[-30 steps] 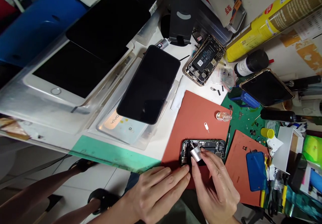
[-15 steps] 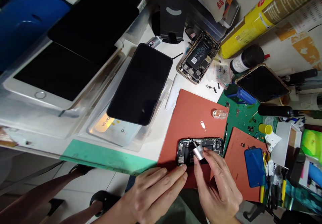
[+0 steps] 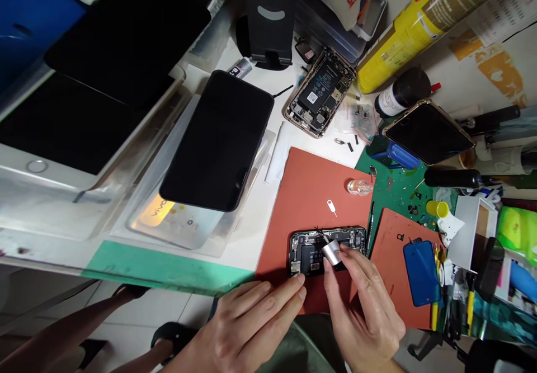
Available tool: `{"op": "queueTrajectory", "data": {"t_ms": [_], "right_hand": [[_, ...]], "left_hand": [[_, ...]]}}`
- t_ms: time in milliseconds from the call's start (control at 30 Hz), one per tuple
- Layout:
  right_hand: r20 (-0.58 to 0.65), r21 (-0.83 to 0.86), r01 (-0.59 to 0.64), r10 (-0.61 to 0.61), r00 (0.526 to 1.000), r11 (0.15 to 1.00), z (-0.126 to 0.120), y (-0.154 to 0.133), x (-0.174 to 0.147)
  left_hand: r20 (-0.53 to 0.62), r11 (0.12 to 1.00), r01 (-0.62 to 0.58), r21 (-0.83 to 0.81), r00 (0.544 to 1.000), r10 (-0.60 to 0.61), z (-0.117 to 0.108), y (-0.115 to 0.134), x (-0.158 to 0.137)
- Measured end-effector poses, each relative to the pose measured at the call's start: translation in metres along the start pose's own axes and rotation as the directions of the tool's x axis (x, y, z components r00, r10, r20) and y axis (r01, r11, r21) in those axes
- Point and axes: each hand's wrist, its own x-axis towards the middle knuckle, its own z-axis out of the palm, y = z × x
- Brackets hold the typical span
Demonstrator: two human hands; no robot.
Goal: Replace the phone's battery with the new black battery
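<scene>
An opened phone (image 3: 312,255) with its inner boards and battery showing lies on the red-brown mat (image 3: 310,177). Over it, my right hand (image 3: 364,311) pinches a silver brush cap (image 3: 331,253) between thumb and fingers. The thin brush slants up and left from the cap to the phone's upper edge; whether its tip touches is too small to tell. My left hand (image 3: 255,322) has its fingers stretched out, with the fingertips at the phone's lower left edge. A small glass bottle (image 3: 359,187) and a SIM eject pin (image 3: 331,208) lie farther up the mat.
A black-screened phone (image 3: 218,138) rests on a clear case at left. Another opened phone (image 3: 319,93) lies beyond the mat. Loose small parts are scattered on the green mat (image 3: 390,194). A blue phone-shaped piece (image 3: 422,272) and tools crowd the right. Someone's legs (image 3: 71,328) show below the table edge.
The view has shifted, so the table's things sit slightly farther left. The brush cap has moved a little rightward over the phone. My left hand stays at the phone's edge.
</scene>
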Motion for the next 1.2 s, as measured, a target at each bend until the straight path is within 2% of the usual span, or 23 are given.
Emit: {"op": "queueTrajectory", "data": {"t_ms": [600, 733, 1200], "right_hand": [[-0.025, -0.024, -0.039, 0.038, 0.999, 0.999, -0.005, 0.006, -0.003], [-0.017, -0.044, -0.053, 0.053, 0.998, 0.998, -0.006, 0.007, -0.004], [-0.027, -0.086, -0.067, 0.065, 0.998, 0.994, -0.009, 0.01, -0.002]], "left_hand": [[0.015, 1.0, -0.006, 0.025, 1.0, 0.006, -0.003, 0.0, 0.005], [-0.026, 1.0, -0.001, 0.004, 1.0, 0.001, -0.002, 0.002, 0.004], [0.011, 1.0, 0.014, -0.004, 1.0, -0.014, -0.004, 0.002, 0.003]]}}
